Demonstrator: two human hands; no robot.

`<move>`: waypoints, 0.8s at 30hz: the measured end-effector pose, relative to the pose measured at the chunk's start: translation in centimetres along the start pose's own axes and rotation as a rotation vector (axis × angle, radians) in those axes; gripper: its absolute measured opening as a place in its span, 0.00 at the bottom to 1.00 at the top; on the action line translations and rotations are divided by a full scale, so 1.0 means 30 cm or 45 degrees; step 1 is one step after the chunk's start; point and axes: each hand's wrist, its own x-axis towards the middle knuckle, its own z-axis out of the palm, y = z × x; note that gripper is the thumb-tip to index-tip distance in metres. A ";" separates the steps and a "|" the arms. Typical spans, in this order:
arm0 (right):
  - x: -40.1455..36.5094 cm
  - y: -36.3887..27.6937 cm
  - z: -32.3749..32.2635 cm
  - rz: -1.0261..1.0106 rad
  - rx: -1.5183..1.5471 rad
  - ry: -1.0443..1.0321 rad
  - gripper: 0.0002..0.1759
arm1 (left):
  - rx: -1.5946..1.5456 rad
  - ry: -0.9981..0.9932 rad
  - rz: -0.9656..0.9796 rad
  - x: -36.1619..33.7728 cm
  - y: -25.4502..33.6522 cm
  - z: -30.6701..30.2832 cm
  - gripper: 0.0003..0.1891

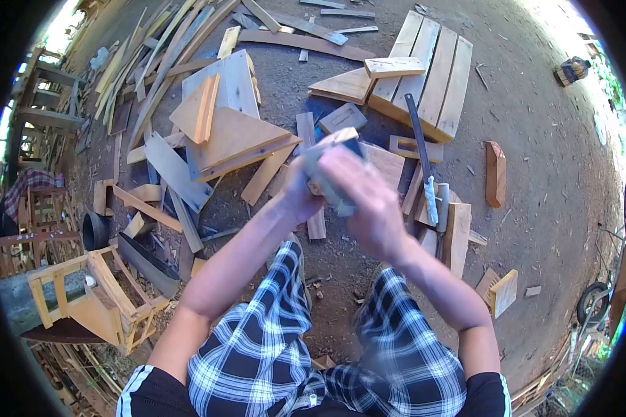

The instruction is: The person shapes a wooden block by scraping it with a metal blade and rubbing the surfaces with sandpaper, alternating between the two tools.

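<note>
head view: both hands are raised over the dirt ground (542, 187), beyond the person's plaid trousers (257, 347). the left hand (304, 189) holds a wooden block (343, 137), fingers closed about its left side. the right hand (368, 201) lies over the block's right side, fingers stretched across it; blur hides whether they grip it, so i cannot tell. the block is between the two hands, its outline smeared.

on the ground past the hands lie a slotted wooden block (416, 149) and, at its right end, a dark-bladed tool (416, 125) with a pale wrapped handle. the tool's tip crosses the near edge of a slatted wooden panel (438, 69); a short board (394, 67) rests over that panel's left edge. a reddish wood block (495, 175) lies farther right. triangular plywood (240, 139) is heaped on the left, long wooden strips (161, 59) toward the ground's far left corner, and a wooden frame (103, 306) toward the near left corner.
</note>
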 end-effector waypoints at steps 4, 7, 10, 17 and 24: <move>0.030 0.027 -0.023 -0.029 0.000 0.043 0.26 | 0.065 -0.114 0.068 -0.020 -0.021 -0.067 0.22; 0.060 0.057 -0.044 0.073 -0.149 0.053 0.25 | -0.020 -0.218 0.014 -0.004 -0.007 -0.028 0.21; 0.018 -0.080 -0.018 -0.145 -0.011 -0.137 0.23 | 0.142 0.767 -0.005 0.023 0.023 0.141 0.23; 0.040 0.158 -0.117 0.497 -0.061 0.103 0.17 | 0.036 0.087 -0.002 -0.037 -0.003 0.049 0.24; 0.063 0.101 -0.146 0.695 0.107 0.101 0.17 | 0.041 0.101 -0.023 -0.031 0.009 0.015 0.23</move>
